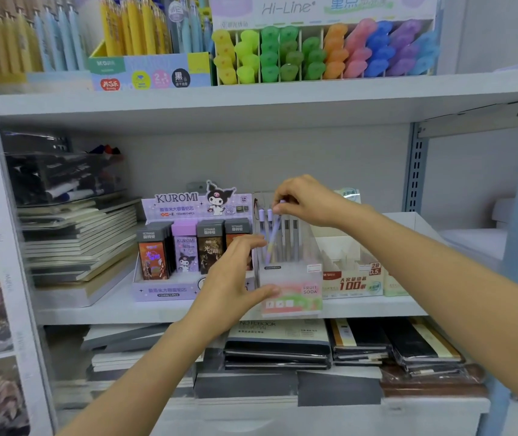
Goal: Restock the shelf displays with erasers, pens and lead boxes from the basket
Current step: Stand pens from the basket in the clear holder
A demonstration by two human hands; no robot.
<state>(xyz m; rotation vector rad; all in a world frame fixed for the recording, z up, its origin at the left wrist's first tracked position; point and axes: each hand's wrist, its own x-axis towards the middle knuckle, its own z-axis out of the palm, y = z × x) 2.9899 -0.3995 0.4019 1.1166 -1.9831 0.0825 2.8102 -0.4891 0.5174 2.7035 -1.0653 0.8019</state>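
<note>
Slotting pen (275,231) into box (292,287) at shelf's (109,309) near edge, right of lead boxes (185,250). My right hand (304,199) pinches the pen's top; my left hand (232,278) cups the box's near-left corner. Risks: tip snagging on standing pens (287,234); box tipping off if my brace slips.

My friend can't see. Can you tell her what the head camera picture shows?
A person's right hand pinches the top of a purple pen standing in a clear pen box on a shelf, while the left hand holds the box's left corner. A Kuromi lead display sits to its left, and highlighters fill the shelf above.
</note>
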